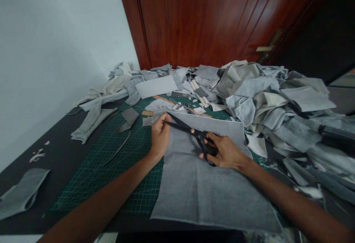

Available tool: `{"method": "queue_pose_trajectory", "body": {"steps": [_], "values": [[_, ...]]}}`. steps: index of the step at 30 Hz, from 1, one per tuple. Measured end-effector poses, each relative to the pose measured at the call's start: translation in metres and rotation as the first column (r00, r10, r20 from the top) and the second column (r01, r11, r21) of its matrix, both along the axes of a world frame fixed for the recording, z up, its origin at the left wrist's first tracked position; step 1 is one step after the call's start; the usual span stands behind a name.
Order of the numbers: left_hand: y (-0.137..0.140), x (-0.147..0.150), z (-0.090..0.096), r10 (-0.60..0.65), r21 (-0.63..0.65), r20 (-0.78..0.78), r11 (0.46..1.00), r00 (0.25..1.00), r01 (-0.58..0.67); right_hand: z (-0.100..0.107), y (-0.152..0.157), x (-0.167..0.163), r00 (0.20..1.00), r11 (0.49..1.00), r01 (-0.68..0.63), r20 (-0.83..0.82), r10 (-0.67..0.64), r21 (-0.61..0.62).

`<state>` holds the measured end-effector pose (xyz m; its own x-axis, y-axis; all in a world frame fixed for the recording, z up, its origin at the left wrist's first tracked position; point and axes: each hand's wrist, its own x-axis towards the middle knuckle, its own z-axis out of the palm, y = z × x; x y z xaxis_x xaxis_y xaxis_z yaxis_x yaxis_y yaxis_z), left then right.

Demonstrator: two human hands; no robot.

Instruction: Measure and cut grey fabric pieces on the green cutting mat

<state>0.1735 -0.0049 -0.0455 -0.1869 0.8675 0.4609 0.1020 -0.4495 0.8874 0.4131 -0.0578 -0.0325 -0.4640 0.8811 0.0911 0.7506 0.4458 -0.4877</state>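
A large piece of grey fabric [188, 184] lies over the green cutting mat [124, 187] and reaches down to the table's front edge. My right hand [226, 150] is closed round the handles of black scissors [192, 130], whose blades are parted and point up and left. At the fabric's top left corner, my left hand [161, 132] pinches the cloth between thumb and fingers. The blade tips come right up to those fingertips. Exactly how the cloth sits between the blades cannot be made out.
Heaped grey and cream cloth [249, 88] runs along the back and right. A white card [156, 86], a wooden ruler [180, 105] and small scraps lie behind the fabric. A folded grey strip [24, 193] rests at the left. A wooden door [194, 21] stands behind.
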Motion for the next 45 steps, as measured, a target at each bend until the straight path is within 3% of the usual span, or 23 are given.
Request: {"method": "queue_pose_trajectory", "body": {"steps": [16, 26, 34, 45], "values": [[0.002, -0.002, -0.005, 0.071, -0.042, -0.01, 0.997, 0.997, -0.071, 0.0, -0.002, 0.001, 1.0, 1.0, 0.017, 0.008, -0.017, -0.009], [0.004, -0.003, -0.005, 0.016, 0.011, -0.042, 1.0, 0.999, -0.016, -0.001, -0.002, 0.0, 0.998, 0.999, 0.052, 0.023, -0.052, 0.009], [-0.007, -0.001, 0.002, -0.007, 0.032, -0.221, 0.999, 0.975, 0.015, -0.001, -0.003, -0.005, 0.993, 0.992, 0.121, 0.001, -0.121, 0.039], [-0.013, 0.003, 0.006, -0.054, -0.002, -0.176, 0.999, 0.983, 0.054, 0.002, 0.0, 0.0, 0.992, 0.99, 0.089, 0.078, -0.097, 0.109]]}}
